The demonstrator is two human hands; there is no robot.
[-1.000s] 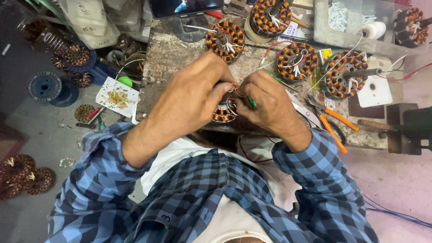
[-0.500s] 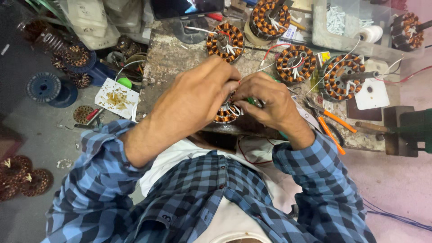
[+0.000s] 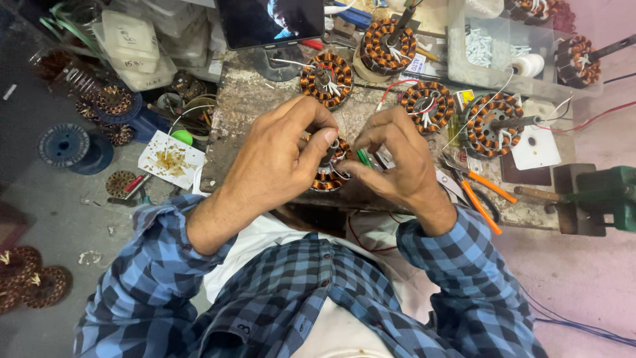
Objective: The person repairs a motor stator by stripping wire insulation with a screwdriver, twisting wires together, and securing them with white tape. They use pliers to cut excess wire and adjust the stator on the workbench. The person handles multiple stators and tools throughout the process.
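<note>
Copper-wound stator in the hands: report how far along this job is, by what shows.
Looks done: four wound stators lie on the bench with white leads out. In hand: the left hand and right hand pinch the leads of one stator; a green piece sits by the right fingers. Left: cannot tell how much; the hands hide most of it. The orange-handled pliers lie untouched.

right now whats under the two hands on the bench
A copper-wound stator shows between the left hand and right hand, with a green piece beside it. Most of the stator and its wire ends are covered by the fingers.
</note>
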